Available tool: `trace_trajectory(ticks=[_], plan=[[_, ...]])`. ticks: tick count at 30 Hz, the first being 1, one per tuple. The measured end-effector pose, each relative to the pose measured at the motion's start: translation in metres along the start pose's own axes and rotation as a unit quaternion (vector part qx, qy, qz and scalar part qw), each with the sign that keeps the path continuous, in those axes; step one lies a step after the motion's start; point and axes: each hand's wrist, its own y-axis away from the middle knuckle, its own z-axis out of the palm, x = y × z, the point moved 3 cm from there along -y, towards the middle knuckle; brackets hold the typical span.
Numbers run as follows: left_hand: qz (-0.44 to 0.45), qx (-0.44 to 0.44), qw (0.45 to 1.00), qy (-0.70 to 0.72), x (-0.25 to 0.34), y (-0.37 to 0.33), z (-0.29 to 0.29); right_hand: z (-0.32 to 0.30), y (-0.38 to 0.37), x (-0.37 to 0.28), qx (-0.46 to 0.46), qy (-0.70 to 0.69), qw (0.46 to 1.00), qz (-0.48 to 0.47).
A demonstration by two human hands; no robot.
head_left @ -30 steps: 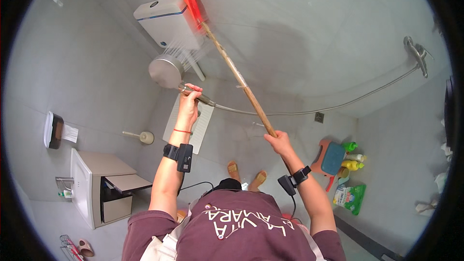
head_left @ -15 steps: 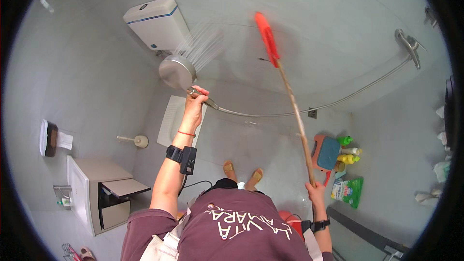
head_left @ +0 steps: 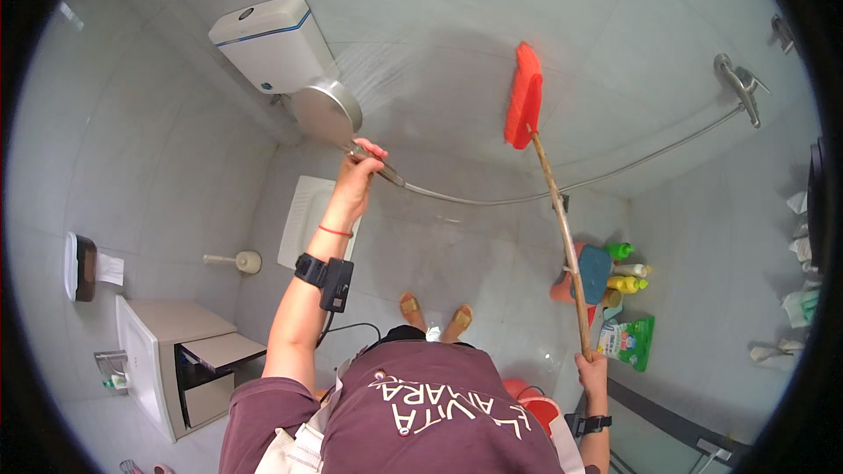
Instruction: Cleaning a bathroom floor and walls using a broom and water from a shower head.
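Observation:
My left hand [head_left: 359, 167] is closed round the handle of a round metal shower head [head_left: 323, 114]. Water sprays from it toward the grey tiled wall ahead. A metal hose [head_left: 479, 202] runs from the handle across to the shower tap [head_left: 742, 83] on the right. Low on the right, my right hand [head_left: 592, 369] grips the end of a long wooden-handled broom [head_left: 562, 228]. The broom's red bristled head [head_left: 525, 96] is raised and lies against or close to the wall; I cannot tell which.
A white toilet cistern [head_left: 277, 44] hangs on the wall above a squat toilet [head_left: 303, 219]. To the left are a toilet brush [head_left: 246, 262], a tissue box [head_left: 81, 265] and a washbasin cabinet [head_left: 189, 325]. At right stand several bottles [head_left: 625, 284], a green bag [head_left: 634, 342] and a bin [head_left: 594, 274].
The broom head has moved right and slightly down along the wall, and my right hand has shifted right and down. My left hand keeps the spraying shower head in nearly the same place.

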Motion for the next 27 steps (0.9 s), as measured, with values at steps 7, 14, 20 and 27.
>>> trace_trajectory(ticks=[7, 14, 20, 27], plan=[[-0.014, 0.031, 0.999, -0.035, 0.032, -0.026, 0.000, 0.052, -0.058, -0.041, -0.038, 0.094, 0.980, -0.174], [-0.021, 0.044, 0.992, -0.114, 0.032, -0.024, 0.002, 0.128, -0.097, -0.082, -0.157, 0.033, 0.980, -0.116], [-0.064, 0.052, 0.989, -0.124, 0.021, -0.017, 0.000, 0.184, -0.103, -0.131, -0.174, 0.085, 0.964, -0.184], [-0.054, -0.012, 0.994, -0.099, 0.017, -0.017, 0.014, 0.171, -0.057, -0.137, -0.244, -0.025, 0.961, -0.127]])
